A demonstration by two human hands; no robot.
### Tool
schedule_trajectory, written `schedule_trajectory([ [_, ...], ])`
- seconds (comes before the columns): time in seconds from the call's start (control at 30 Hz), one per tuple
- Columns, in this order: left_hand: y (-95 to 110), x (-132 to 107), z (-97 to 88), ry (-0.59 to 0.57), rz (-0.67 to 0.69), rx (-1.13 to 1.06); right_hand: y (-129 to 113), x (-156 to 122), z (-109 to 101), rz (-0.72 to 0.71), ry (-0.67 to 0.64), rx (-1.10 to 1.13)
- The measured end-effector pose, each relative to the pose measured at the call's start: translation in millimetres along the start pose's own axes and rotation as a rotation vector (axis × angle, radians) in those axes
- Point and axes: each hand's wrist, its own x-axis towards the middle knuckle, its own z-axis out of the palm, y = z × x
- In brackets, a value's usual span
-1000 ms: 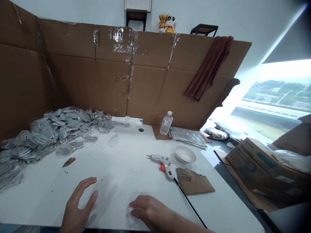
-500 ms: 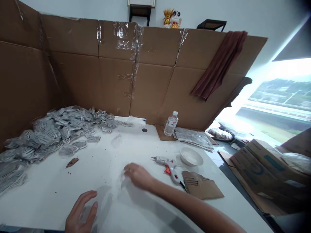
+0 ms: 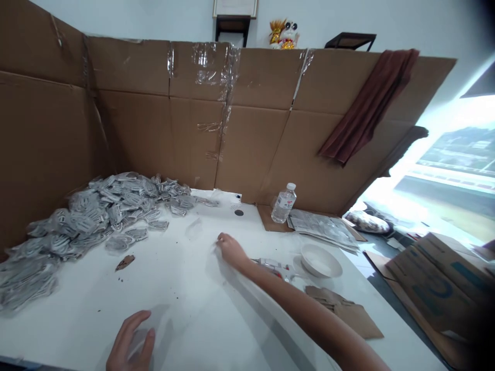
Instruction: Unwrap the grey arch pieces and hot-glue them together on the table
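Observation:
My left hand (image 3: pixel 129 344) hovers at the table's near edge, thumb and fingers apart, with nothing between them. Farther forward, my right hand (image 3: pixel 231 251) is over the white table with its fingers pinched together; whatever they may hold is too small or hidden to make out. Beside my right forearm lies a glue gun (image 3: pixel 273 266), partly covered by the arm. A scrap of clear plastic film (image 3: pixel 194 226) rests to the left of my right hand. Beyond the hand is a dark round disc (image 3: pixel 238 213).
Several bagged grey-white pieces (image 3: pixel 116 206) are heaped at the left. A brown scrap (image 3: pixel 125 263) lies before them. On the right are a water bottle (image 3: pixel 284 203), a white bowl (image 3: pixel 315 257), folded cardboard (image 3: pixel 356 312) and flat papers (image 3: pixel 325 226). Cardboard walls (image 3: pixel 154 134) enclose the back.
My right hand has moved forward and slightly right across the table, its forearm now covering part of the glue gun. My left hand stays nearly in place. The view has shifted slightly left.

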Motion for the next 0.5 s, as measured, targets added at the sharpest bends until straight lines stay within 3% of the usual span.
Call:
schedule_trajectory([
  [0.07,-1.8,4.5,-0.2,0.032,0.01,-0.012,-29.9,-25.8,27.1,-0.134,-0.002,0.022],
  [0.13,-1.9,9.3,-1.0,0.11,0.081,-0.021,-68.4,-60.7,67.1,-0.533,0.07,0.068],
  [0.2,0.3,13.2,-2.1,0.172,0.142,-0.022,-96.8,-85.7,100.2,-0.814,0.076,0.096],
  [0.27,3.6,15.6,-3.3,0.205,0.145,-0.02,-100.4,-86.1,109.4,-0.897,0.067,0.116],
  [0.33,6.1,16.7,-4.2,0.233,0.116,-0.026,-75.5,-60.1,90.6,-0.728,0.038,0.115],
  [0.4,7.1,17.1,-4.3,0.247,0.088,-0.027,-33.5,-19.5,54.5,-0.248,-0.006,0.092],
  [0.43,7.4,17.0,-4.1,0.247,0.074,-0.023,-12.9,0.2,36.0,-0.12,0.03,0.068],
  [0.5,8.3,16.4,-3.1,0.267,0.055,-0.021,12.9,27.1,10.6,-0.006,0.078,0.041],
])
